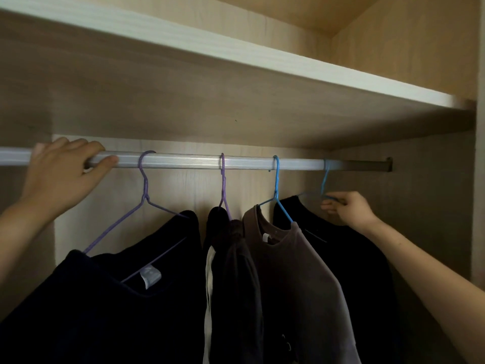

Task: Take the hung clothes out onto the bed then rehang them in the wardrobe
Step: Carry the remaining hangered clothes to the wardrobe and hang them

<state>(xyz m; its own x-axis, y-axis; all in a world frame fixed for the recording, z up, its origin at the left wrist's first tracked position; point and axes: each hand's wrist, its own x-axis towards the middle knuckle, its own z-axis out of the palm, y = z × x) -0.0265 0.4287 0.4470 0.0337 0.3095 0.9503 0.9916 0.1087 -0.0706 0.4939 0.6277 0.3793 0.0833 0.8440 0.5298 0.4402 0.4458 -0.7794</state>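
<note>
Several garments hang from a silver rail (pixel 183 161) inside the wardrobe. A dark navy top (pixel 118 298) hangs on a purple hanger (pixel 143 185) at the left. A bunched dark garment (pixel 233 271) hangs on a second purple hanger (pixel 223 185). A brown top (pixel 296 271) hangs on a blue hanger (pixel 276 185). At the right, a black top (pixel 349 258) hangs on another blue hanger (pixel 325 179). My left hand (pixel 63 174) is wrapped around the rail at its left end. My right hand (pixel 346 207) pinches the right blue hanger's shoulder wire.
A white-edged wooden shelf (pixel 236 56) runs close above the rail. The wardrobe's right wall (pixel 433 206) stands just beyond my right hand, with the rail bracket (pixel 385 164) fixed to it. The wooden back panel (pixel 183 195) lies behind the hangers.
</note>
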